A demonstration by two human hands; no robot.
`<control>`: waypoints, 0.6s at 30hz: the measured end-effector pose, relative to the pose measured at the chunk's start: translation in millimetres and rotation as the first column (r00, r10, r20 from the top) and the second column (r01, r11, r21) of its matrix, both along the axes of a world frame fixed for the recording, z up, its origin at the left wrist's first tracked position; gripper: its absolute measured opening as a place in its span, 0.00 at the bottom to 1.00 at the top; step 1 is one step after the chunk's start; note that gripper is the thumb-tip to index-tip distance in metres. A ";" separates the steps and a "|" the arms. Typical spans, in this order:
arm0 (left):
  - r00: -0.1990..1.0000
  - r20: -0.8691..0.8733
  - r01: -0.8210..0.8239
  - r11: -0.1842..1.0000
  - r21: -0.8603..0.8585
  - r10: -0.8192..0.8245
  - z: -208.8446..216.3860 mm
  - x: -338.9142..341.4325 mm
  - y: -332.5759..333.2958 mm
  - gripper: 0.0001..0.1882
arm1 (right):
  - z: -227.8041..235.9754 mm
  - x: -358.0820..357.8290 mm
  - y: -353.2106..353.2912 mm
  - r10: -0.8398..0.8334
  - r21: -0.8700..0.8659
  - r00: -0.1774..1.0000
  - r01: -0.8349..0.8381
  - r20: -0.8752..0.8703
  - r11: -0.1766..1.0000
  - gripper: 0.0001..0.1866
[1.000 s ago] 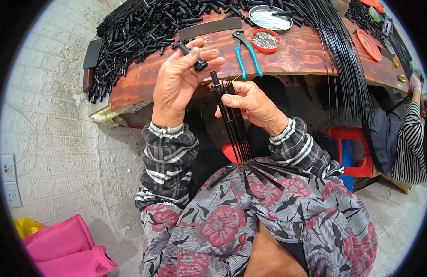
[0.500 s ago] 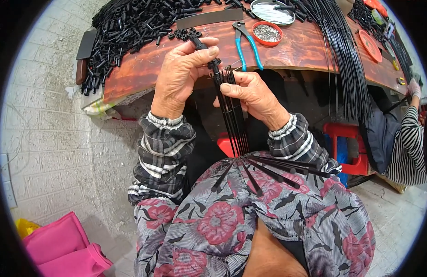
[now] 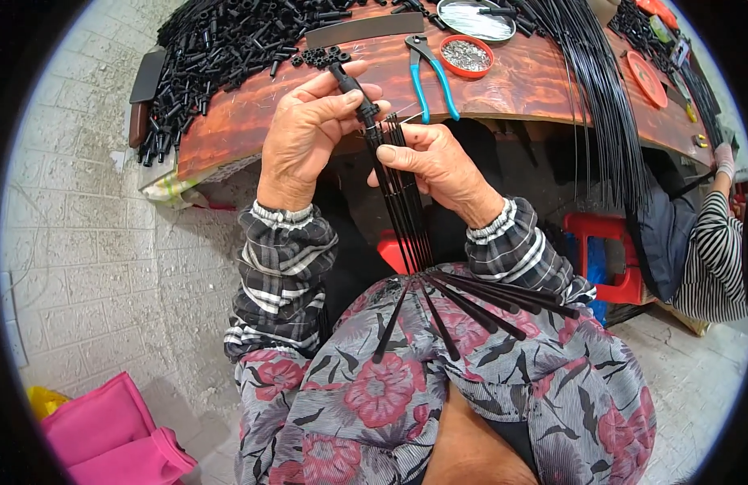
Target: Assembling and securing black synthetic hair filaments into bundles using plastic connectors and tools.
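Right hand [image 3: 445,166] clasped rods [image 3: 403,208], near ends fanned toward body; left hand [image 3: 301,133] pinched fitting [image 3: 364,108] at one rod's tip, near desk [image 3: 253,117]. Step, apparently: seating fitting. Next move seemingly called for alignment, then steady push.

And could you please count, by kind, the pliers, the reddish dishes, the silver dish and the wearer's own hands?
Pliers: 1
Reddish dishes: 2
Silver dish: 1
Wearer's own: left hand, right hand: 2
Total: 6
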State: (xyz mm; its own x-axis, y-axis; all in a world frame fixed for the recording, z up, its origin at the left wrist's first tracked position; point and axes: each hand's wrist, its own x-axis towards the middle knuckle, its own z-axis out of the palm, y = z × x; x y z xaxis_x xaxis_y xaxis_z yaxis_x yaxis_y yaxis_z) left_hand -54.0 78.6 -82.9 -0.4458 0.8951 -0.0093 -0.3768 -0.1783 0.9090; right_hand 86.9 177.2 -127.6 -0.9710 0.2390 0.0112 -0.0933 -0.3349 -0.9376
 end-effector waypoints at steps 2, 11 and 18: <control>0.999 0.021 0.030 0.999 0.027 -0.030 -2.5 -0.8 -0.2 0.19 | -5.3 -2.0 -1.5 -0.018 -0.008 1.000 0.018 -0.004 1.000 0.14; 0.986 0.169 0.010 1.000 0.026 -0.015 -3.2 9.1 3.6 0.17 | 4.0 0.5 -2.5 -0.010 0.011 1.000 0.010 0.015 1.000 0.14; 0.990 -0.029 -0.141 0.989 -0.035 0.140 -2.3 7.7 5.6 0.11 | 0.5 0.8 -1.9 -0.021 0.004 1.000 0.021 0.021 1.000 0.12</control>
State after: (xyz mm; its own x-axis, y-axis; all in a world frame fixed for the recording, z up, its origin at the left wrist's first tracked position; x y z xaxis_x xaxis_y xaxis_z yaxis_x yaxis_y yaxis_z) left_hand -46.3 84.2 -85.1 -0.5679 0.8226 -0.0279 -0.3261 -0.1937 0.9253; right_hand 87.7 175.3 -127.1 -0.9656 0.2597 -0.0080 -0.0809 -0.3296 -0.9406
